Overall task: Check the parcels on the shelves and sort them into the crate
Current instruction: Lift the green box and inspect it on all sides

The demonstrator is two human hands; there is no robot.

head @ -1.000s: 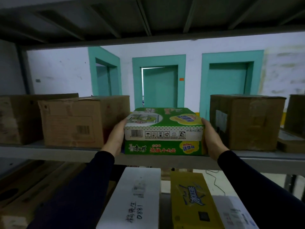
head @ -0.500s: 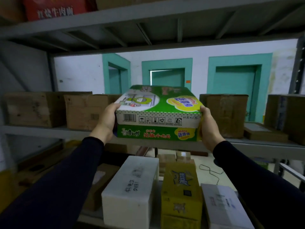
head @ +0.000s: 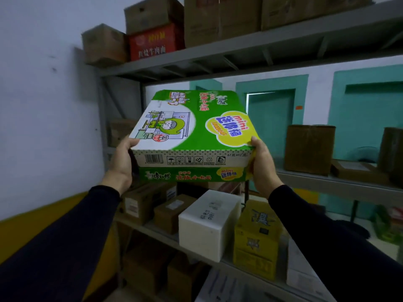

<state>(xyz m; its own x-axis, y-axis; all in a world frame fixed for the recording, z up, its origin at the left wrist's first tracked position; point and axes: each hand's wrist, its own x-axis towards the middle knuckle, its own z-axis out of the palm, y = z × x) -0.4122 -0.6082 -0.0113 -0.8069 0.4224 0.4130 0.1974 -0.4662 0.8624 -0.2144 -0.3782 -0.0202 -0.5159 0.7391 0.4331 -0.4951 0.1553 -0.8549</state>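
Observation:
A flat green and white noodle carton (head: 194, 136) with a yellow "mini" label hangs in the air in front of the grey metal shelves (head: 340, 186), tilted with its top face toward me. My left hand (head: 121, 166) grips its near left corner, thumb on the top edge. My right hand (head: 261, 166) grips the near right corner the same way. Both forearms wear dark sleeves. No crate is in view.
Brown cardboard boxes (head: 309, 149) stand on the middle shelf at the right. A red box (head: 156, 41) and more brown boxes sit on the top shelf. Below lie a white foam box (head: 209, 221), a yellow carton (head: 257, 238) and small brown parcels. A white wall is at the left.
The green carton has come off the middle shelf, drawn toward me and lifted, its top tilting into view. My view has pulled back and swung left, showing the top shelf and wall.

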